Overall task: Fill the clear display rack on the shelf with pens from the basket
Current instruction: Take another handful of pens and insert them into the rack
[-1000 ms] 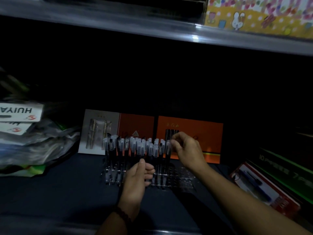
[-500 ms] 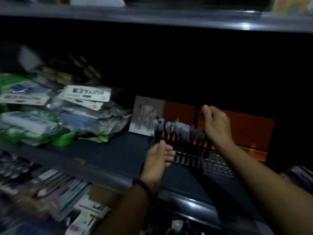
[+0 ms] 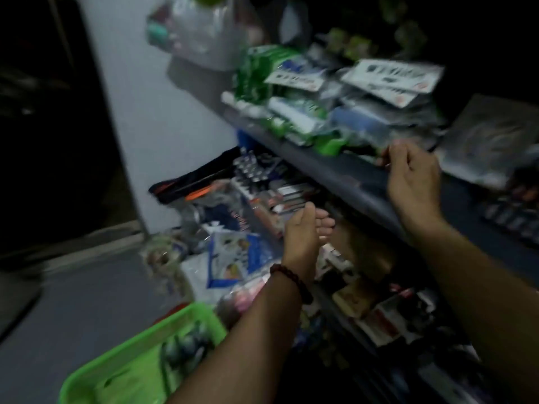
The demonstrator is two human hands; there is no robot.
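Pens (image 3: 182,346), dark-bodied, lie in a loose cluster inside the green basket (image 3: 116,365) at lower left, below the left forearm. Frame heavily motion-blurred, so fine detail is poor. Clear display rack (image 3: 513,218) sits on the upper shelf (image 3: 335,170) at the far right edge, partly cut off; rows of dark pens stand in it, count not readable. Rack and basket are well apart, with both arms between them. Left hand (image 3: 304,230): in mid-air in front of the lower shelf, thumb up, fingers loosely extended and slightly bent, palm turned to the right, touching none of the goods around it. Bead bracelet (image 3: 291,282) on that wrist. Right hand (image 3: 414,176): over the front edge of the upper shelf, left of the rack and apart from it, fingers curled inward with thumb close to the fingertips; whether it pinches anything cannot be told through the blur. Upper shelf also carries a pile of green and white packets (image 3: 291,109) left of the right hand. Lower shelf holds mixed packets (image 3: 242,243) behind the left hand. Clear plastic bag (image 3: 204,30) at top centre against the pale wall (image 3: 163,126).
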